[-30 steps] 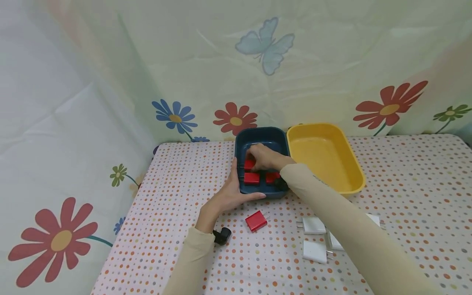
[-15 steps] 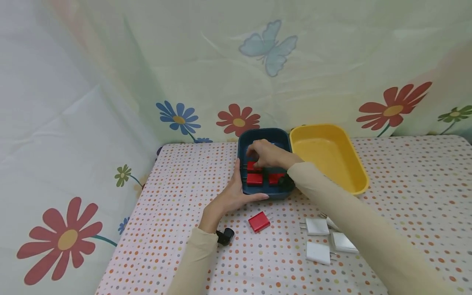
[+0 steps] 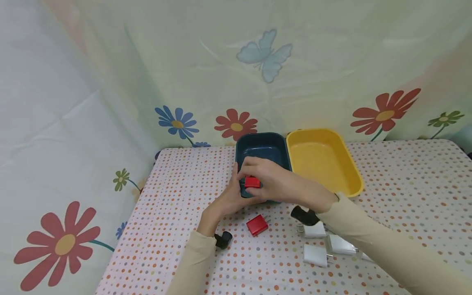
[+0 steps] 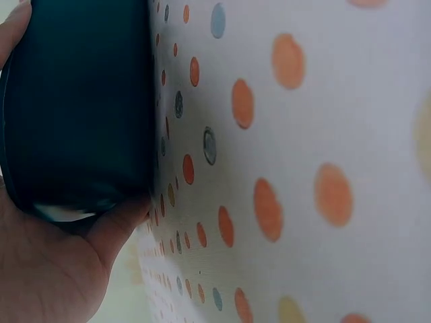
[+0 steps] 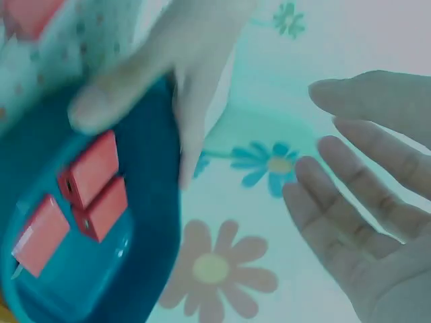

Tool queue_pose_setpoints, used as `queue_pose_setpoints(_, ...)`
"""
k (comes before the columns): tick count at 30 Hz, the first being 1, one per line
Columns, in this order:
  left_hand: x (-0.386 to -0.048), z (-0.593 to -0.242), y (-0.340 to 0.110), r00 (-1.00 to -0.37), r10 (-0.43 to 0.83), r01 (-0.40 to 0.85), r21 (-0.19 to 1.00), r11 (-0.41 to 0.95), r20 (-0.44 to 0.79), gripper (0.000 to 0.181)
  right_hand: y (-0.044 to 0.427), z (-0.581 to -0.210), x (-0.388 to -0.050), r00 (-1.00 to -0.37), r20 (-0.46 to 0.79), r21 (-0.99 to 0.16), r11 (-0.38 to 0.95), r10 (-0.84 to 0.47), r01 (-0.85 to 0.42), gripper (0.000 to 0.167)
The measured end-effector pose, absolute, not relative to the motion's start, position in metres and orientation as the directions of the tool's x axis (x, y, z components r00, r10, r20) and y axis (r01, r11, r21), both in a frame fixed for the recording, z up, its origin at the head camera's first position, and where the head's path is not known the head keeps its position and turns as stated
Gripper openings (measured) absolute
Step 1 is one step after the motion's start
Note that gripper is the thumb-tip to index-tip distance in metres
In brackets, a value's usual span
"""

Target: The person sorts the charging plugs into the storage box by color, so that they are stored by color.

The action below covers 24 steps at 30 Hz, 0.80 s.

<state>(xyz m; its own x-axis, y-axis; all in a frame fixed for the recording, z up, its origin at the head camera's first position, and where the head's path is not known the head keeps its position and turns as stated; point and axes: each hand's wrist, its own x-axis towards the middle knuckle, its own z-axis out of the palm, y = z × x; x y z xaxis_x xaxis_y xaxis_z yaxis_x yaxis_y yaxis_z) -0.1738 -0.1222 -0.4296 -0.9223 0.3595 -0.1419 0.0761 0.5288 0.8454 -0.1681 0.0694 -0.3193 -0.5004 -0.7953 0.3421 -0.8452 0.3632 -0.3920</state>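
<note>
My left hand (image 3: 230, 196) holds the near left corner of a dark blue plastic bin (image 3: 263, 141), fingers along the left side and thumb along the front. The left wrist view shows this grip against the bin's wall (image 4: 81, 114). Three red charger plugs (image 5: 94, 168) lie inside the bin in the right wrist view. From the head, only one red charger (image 3: 252, 182) shows, between the thumb and fingers of my right hand (image 3: 271, 178) but below them. The right wrist view shows these fingers (image 5: 367, 134) spread and holding nothing.
One red charger (image 3: 257, 225) lies on the dotted tablecloth before the bin. Several white chargers (image 3: 315, 255) lie to its right, partly under my right forearm. A yellow bin (image 3: 355, 174) stands beside the blue one. Behind hangs a flowered cloth (image 3: 313, 82).
My right hand has let go of the far-left red charger, lifted, and drawn back toward the bin's near side. The left hand has stayed on the bin.
</note>
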Motion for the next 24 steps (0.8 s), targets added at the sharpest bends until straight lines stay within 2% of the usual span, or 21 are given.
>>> queue_pose_setpoints(2, -0.173, -0.429, -0.123, -0.923, 0.343, 0.050, 0.830, 0.556, -0.174, 0.127, 0.074, -0.323, -0.152, -0.467, 0.357, -0.365, 0.340, -0.809, -0.867, 0.027)
queue_pose_setpoints(4, -0.174, -0.430, -0.123, -0.922, 0.355, 0.061, 0.846, 0.530, -0.156, 0.126, 0.079, -0.326, -0.138, -0.460, 0.335, -0.359, 0.340, -0.822, -0.869, 0.027)
queue_pose_setpoints(9, -0.175, -0.432, -0.123, -0.922, 0.370, 0.082, 0.877, 0.474, -0.114, 0.128, 0.085, -0.336, -0.116, -0.492, 0.229, -0.410, 0.375, -0.840, -0.831, 0.030)
queue_pose_setpoints(14, -0.174, -0.433, -0.124, -0.930, 0.353, 0.084, 0.872, 0.482, -0.106, 0.128, 0.085, -0.355, -0.110, -0.522, 0.121, -0.461, 0.418, -0.844, -0.783, 0.033)
queue_pose_setpoints(19, -0.172, -0.431, -0.122, -0.942, 0.306, 0.044, 0.852, 0.522, -0.139, 0.132, 0.084, -0.373, -0.108, -0.522, 0.103, -0.477, 0.419, -0.846, -0.773, 0.033)
queue_pose_setpoints(24, -0.170, -0.431, -0.120, -0.947, 0.279, 0.015, 0.842, 0.540, -0.162, 0.134, 0.080, -0.387, -0.110, -0.550, 0.069, -0.500, 0.449, -0.832, -0.741, 0.034)
